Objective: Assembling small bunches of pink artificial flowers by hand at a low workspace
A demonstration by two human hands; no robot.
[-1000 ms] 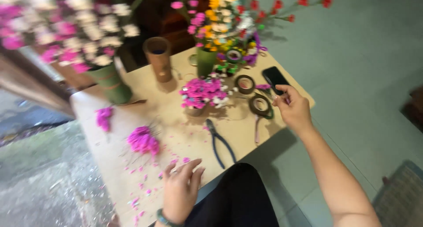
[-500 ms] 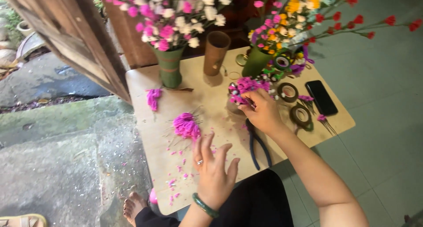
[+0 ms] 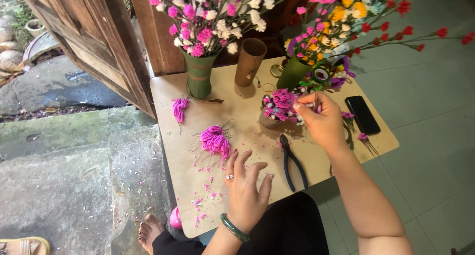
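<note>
From the head camera we look down on a light wooden table and take the black-handled pliers lying on it as our landmark. Just left of the pliers our left hand rests flat on the table, fingers spread and holding nothing, a ring on one finger and a green bangle at the wrist. Above and slightly right of the pliers our right hand is raised, its fingertips pinched together on a thin pink flower stem. Touching that hand on its left, directly above the pliers, sits a small pot of pink paper flowers. Left of the pliers lies a loose bunch of magenta petals, with pink scraps strewn below it. Farther up from the pliers stand a green vase of pink and white flowers, a brown cardboard tube and a second green vase of mixed bright flowers. Right of the pliers, near the table edge, lies a black phone.
</note>
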